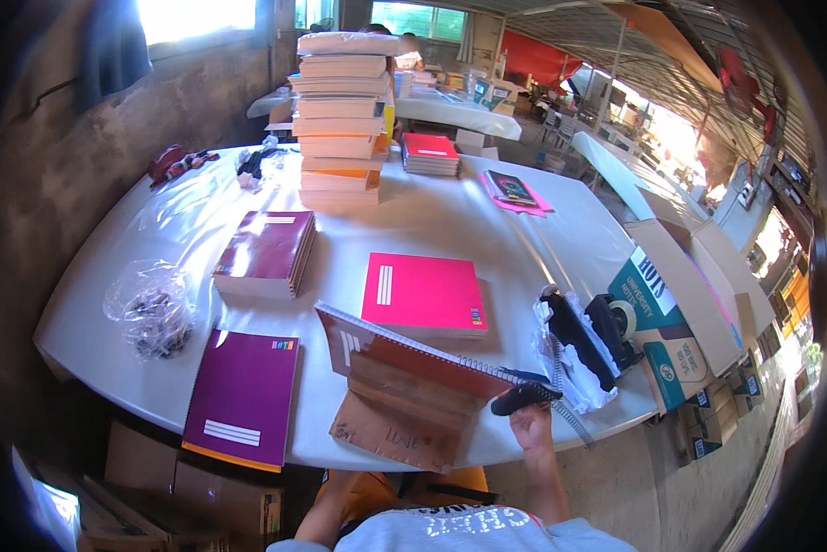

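Observation:
A maroon-covered notebook [413, 354] stands tilted, leaning on a brown board stand [395, 428] at the table's near edge. Along its upper edge runs a wire spiral, whose loose coil end [575, 425] sticks out past the right corner. At that corner my right hand [531, 429] is closed around a black tool [524, 398]; its jaws cannot be made out. My left hand [342, 480] is low behind the stand, its fingers hidden. Just beyond the notebook lies a stack of pink notebooks [423, 290]. Purple notebooks [241, 396] lie at the left.
Farther back are a maroon notebook stack [266, 248], a tall pile of books [340, 120] and red notebooks [430, 152]. A clear bag [151, 308] sits left. On the right are a black tray of coils [574, 340], a tape dispenser [616, 327] and an open carton [680, 304].

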{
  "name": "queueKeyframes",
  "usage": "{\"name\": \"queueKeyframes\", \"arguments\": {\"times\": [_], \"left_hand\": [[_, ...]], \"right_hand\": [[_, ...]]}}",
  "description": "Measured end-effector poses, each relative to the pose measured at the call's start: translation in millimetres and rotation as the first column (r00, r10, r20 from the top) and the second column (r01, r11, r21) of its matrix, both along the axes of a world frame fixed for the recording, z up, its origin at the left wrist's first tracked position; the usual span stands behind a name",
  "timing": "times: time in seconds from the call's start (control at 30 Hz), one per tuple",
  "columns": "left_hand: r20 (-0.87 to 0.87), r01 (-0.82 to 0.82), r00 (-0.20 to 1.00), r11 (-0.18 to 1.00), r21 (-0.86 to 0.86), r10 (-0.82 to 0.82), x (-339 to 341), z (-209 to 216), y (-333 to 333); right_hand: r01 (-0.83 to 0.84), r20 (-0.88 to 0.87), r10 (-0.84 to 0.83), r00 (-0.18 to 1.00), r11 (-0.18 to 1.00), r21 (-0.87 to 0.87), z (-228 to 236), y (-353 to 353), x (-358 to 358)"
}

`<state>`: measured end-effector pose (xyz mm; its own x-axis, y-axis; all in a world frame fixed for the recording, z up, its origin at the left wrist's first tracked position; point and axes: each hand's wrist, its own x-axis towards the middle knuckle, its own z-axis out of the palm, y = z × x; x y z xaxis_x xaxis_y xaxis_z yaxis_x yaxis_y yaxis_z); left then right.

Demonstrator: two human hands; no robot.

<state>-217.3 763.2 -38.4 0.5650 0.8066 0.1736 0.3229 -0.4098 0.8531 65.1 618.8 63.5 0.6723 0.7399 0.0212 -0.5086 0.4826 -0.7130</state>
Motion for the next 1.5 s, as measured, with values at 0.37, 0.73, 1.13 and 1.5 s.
{"name": "queueKeyframes", "arguments": {"times": [0.37,0.73,1.13,1.5], "left_hand": [[0.130,-0.064,0.982,0.882,-0.466,0.140,-8.1,3.9,14.0],[0.138,0.042,0.990,0.829,-0.558,0.043,-3.9,5.3,32.0],[0.205,0.137,0.979,0.767,-0.627,-0.008,-17.7,9.5,33.5],[0.243,0.187,0.970,0.661,-0.726,-0.007,-53.8,13.1,47.0]], "right_hand": [[0.306,-0.063,-0.306,0.950,0.952,-0.002,-19.3,-53.8,14.1],[0.267,-0.218,-0.215,0.952,0.931,0.247,-3.3,-23.9,14.6],[0.109,-0.123,-0.093,0.988,0.985,0.133,-8.7,36.5,2.7],[-0.056,-0.028,0.059,0.998,0.994,0.095,19.6,104.5,-2.8]]}}
